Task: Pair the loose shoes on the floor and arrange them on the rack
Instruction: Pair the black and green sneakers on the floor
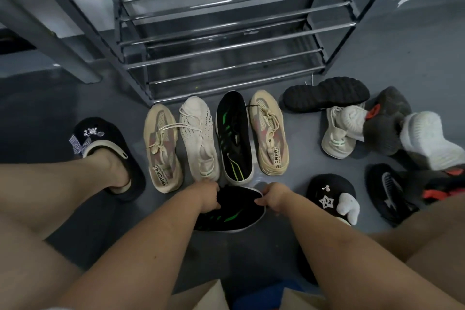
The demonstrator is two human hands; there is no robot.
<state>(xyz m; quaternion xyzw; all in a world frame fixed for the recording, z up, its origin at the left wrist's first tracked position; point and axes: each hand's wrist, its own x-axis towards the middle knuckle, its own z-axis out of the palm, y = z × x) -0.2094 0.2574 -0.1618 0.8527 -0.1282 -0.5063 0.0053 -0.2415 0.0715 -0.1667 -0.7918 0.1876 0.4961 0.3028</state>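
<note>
Black knit shoe with green stripes (227, 211) gripped at both ends: left hand (207, 195) fingers curled on one end, right hand (273, 196) fingers curled round other, shoe low over grey floor (37, 103). Just beyond: row of four shoes, beige (162, 143), white (198, 137), matching black-green (234, 134), beige (269, 131). Loose pile (364, 121) to right. Metal rack (226, 33) behind row.

Dim, soft light; glare streaks on the rack (226, 33) bars; wide-angle bending at edges.
</note>
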